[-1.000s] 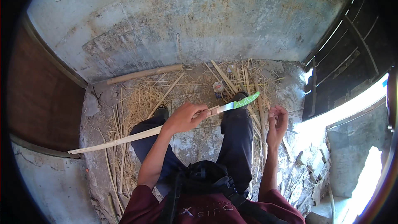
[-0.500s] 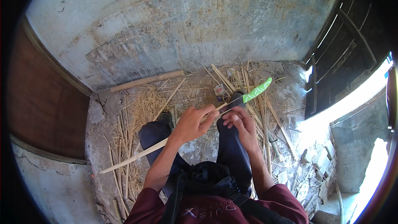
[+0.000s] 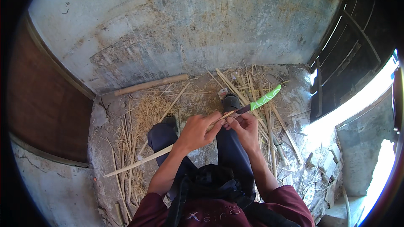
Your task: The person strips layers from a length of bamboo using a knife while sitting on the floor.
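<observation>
My left hand (image 3: 197, 131) is closed around a long pale bamboo strip (image 3: 141, 160), which slants from the lower left up between both hands. Above my right knee, my right hand (image 3: 244, 132) has its thumb and fingers pinched together close to the strip's upper end. A knife with a bright green patterned handle (image 3: 266, 97) lies across there; the handle points away to the upper right, and its dark blade (image 3: 243, 109) runs down to my fingers. The fingers hide the blade's tip and exactly what my right hand pinches.
Straw-like shavings (image 3: 147, 108) and several loose bamboo strips (image 3: 288, 132) litter the floor around my feet. A thick bamboo pole (image 3: 151, 84) lies along the stained wall (image 3: 202, 25). Rubble (image 3: 326, 164) is heaped at the right, and a brown panel (image 3: 48, 101) stands left.
My right hand has moved up and inward, and its looser fingers have drawn into a pinch beside the blade. The knife handle has shifted slightly right and toward me. My left hand keeps its hold.
</observation>
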A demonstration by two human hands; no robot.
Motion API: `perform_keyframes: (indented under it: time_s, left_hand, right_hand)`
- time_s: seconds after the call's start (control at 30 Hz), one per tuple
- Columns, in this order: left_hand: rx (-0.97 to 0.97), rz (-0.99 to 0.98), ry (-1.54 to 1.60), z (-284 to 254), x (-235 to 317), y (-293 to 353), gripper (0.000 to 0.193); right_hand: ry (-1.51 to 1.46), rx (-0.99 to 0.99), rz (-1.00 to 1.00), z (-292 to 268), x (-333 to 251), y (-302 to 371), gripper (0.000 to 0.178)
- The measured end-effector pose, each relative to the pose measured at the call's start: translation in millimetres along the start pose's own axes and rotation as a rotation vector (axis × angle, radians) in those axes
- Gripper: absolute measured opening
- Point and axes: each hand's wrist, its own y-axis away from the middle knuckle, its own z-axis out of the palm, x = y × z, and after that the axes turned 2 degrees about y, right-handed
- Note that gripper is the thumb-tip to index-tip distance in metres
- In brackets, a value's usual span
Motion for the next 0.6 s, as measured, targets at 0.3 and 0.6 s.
perform_keyframes:
  time_s: [0.3,0.6]
  left_hand:
    - [-0.026,-0.041,-0.086,-4.2,12.0,0.8,0.014]
    - [0.137,-0.057,-0.107,-35.7,38.3,-17.5,0.039]
  right_hand:
    - [-0.033,0.069,-0.154,8.2,11.8,1.1,0.011]
    - [0.07,0.201,-0.497,37.3,-22.9,-26.2,0.015]
